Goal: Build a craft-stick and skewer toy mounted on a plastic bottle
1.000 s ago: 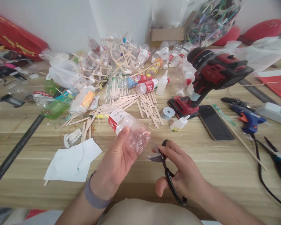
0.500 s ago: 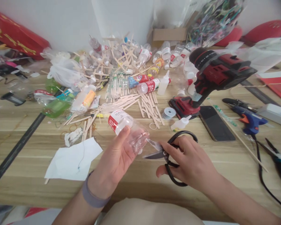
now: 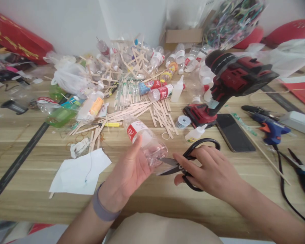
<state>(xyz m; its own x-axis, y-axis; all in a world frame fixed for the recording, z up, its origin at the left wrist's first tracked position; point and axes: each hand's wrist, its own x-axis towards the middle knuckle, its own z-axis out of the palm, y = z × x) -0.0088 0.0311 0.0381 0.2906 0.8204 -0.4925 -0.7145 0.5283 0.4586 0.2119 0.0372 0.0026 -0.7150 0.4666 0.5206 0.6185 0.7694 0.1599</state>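
A clear plastic bottle (image 3: 152,144) with a red and white label lies tilted in my left hand (image 3: 132,166), the thumb pressed on its near side and the fingers mostly hidden beneath. Black-handled scissors (image 3: 181,166) are in my right hand (image 3: 208,167), fingers through the loops. Their blades stand apart, and the upper tip touches or nearly touches the end of the bottle nearest to me. Whether a blade has gone into the plastic I cannot tell. A white sheet of paper (image 3: 80,173) lies left of my left hand.
A red and black cordless drill (image 3: 234,79) stands at the right, beside a phone (image 3: 235,134), a small glue bottle (image 3: 195,133) and a wire spool (image 3: 183,122). Farther right lie a blue glue gun (image 3: 269,127) and pliers (image 3: 303,176). Wooden sticks (image 3: 161,115) and plastic bottles crowd the back.
The bottle and my left hand have shifted slightly to the right. My right hand has moved a little right, and the scissors' blades have turned and closed somewhat near the bottle's end.
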